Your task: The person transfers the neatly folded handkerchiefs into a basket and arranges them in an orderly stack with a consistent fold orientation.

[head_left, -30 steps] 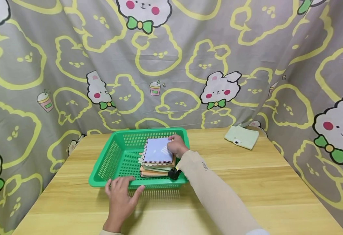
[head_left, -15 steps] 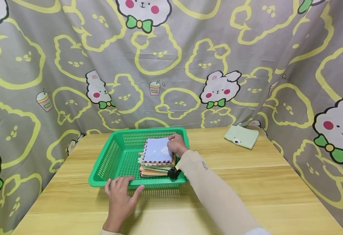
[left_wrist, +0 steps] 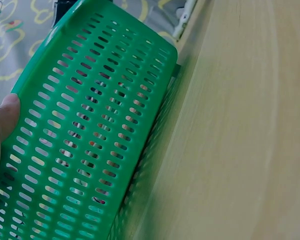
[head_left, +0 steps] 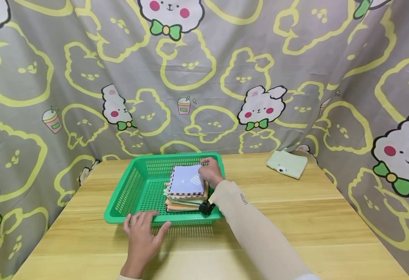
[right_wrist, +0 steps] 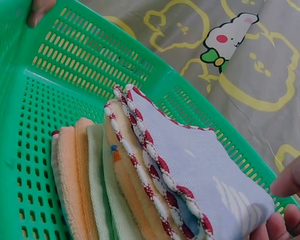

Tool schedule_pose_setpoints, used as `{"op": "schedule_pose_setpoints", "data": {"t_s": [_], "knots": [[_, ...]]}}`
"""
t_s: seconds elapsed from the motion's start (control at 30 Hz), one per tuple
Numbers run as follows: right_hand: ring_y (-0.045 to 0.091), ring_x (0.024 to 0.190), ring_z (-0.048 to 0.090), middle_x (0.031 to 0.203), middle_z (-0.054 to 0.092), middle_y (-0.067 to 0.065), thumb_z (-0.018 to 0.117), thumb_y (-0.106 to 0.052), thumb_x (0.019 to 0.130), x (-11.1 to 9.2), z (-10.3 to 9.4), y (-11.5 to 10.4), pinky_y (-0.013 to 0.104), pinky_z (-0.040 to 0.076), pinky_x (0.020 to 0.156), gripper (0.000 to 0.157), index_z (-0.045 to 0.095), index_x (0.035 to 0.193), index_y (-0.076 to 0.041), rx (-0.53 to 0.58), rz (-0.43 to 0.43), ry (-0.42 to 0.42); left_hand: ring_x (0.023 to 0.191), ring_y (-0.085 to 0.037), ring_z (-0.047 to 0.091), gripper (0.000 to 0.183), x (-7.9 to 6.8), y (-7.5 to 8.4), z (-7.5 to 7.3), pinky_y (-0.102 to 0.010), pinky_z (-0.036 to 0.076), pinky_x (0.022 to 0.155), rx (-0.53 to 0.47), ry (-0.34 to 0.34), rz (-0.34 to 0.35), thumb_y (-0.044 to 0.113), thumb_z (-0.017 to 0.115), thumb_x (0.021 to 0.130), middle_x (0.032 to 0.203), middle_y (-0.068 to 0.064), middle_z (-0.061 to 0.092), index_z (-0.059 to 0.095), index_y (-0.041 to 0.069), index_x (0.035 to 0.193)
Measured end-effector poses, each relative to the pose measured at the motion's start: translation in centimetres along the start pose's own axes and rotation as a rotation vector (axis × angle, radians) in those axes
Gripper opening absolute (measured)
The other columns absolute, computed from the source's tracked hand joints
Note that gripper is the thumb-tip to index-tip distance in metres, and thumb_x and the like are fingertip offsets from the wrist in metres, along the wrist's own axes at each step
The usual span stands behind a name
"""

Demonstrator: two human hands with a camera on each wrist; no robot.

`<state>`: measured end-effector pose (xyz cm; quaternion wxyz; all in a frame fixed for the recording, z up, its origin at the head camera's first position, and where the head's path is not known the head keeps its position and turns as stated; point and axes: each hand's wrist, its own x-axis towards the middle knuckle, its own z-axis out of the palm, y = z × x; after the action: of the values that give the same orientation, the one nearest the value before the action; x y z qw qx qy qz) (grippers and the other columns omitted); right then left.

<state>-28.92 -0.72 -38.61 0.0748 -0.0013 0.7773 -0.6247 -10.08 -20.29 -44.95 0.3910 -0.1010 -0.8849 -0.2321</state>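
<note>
In the head view a green plastic basket (head_left: 197, 218) stands on the table, with a stack of folded small towels (head_left: 183, 206) at its right side. The topmost is a light blue towel (head_left: 187, 179) with a red and white stitched edge. My right hand (head_left: 211, 173) pinches the blue towel's right edge; in the right wrist view the thumb (right_wrist: 292, 175) lies above the fingers there. My left hand (head_left: 143, 238) grips the basket's front rim at the left, fingers over the rim. Its thumb (left_wrist: 6, 117) lies against the outer wall in the left wrist view.
A pale green folded towel (head_left: 288, 164) lies on the wooden table (head_left: 278, 210) at the back right. A small black device (head_left: 206, 207) sits at my right wrist. Behind and at both sides hangs a grey curtain (head_left: 218, 70) with cartoon animals.
</note>
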Motion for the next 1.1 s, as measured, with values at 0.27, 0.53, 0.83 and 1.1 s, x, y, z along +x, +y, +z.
{"op": "schedule_pose_setpoints", "data": {"t_s": [0.27, 0.53, 0.83, 1.1], "knots": [[0.017, 0.060, 0.039, 0.090, 0.050, 0.009, 0.056, 0.005, 0.081, -0.4, 0.4, -0.4, 0.030, 0.037, 0.053, 0.043, 0.053, 0.124, -0.004, 0.004, -0.040, 0.011, 0.095, -0.036, 0.050, 0.055, -0.1, -0.3, -0.4, -0.069, 0.015, 0.095, 0.004, 0.004, -0.005, 0.057, 0.063, 0.084, 0.094, -0.013, 0.065, 0.063, 0.004, 0.098], [0.029, 0.102, 0.058, 0.120, 0.056, 0.018, 0.054, -0.015, 0.095, -0.4, 0.4, -0.7, 0.040, 0.048, 0.082, 0.043, 0.045, 0.136, -0.006, 0.127, -0.058, 0.015, 0.095, -0.037, 0.050, 0.056, 0.0, -0.3, -0.5, -0.069, 0.015, 0.094, 0.010, 0.007, 0.002, 0.059, 0.061, 0.086, 0.093, -0.013, 0.065, 0.063, 0.005, 0.098], [0.042, 0.125, 0.047, 0.141, 0.042, 0.028, 0.039, -0.018, 0.103, -0.5, -0.4, -0.9, 0.046, 0.043, 0.099, 0.048, 0.030, 0.146, 0.002, 0.440, -0.058, -0.038, 0.096, -0.038, 0.051, 0.056, 0.1, -0.2, -0.2, -0.070, 0.016, 0.094, 0.020, 0.003, 0.007, 0.059, 0.060, 0.086, 0.094, -0.013, 0.065, 0.063, 0.004, 0.098], [0.040, 0.133, 0.038, 0.150, 0.030, 0.027, 0.027, -0.026, 0.107, -1.1, -1.7, -0.7, 0.045, 0.033, 0.108, 0.049, 0.024, 0.149, -0.001, 0.756, -0.033, -0.101, 0.095, -0.037, 0.051, 0.053, -0.1, 0.0, 0.0, -0.069, 0.015, 0.095, 0.005, 0.005, 0.005, 0.058, 0.061, 0.086, 0.094, -0.012, 0.065, 0.063, 0.005, 0.098]]}}
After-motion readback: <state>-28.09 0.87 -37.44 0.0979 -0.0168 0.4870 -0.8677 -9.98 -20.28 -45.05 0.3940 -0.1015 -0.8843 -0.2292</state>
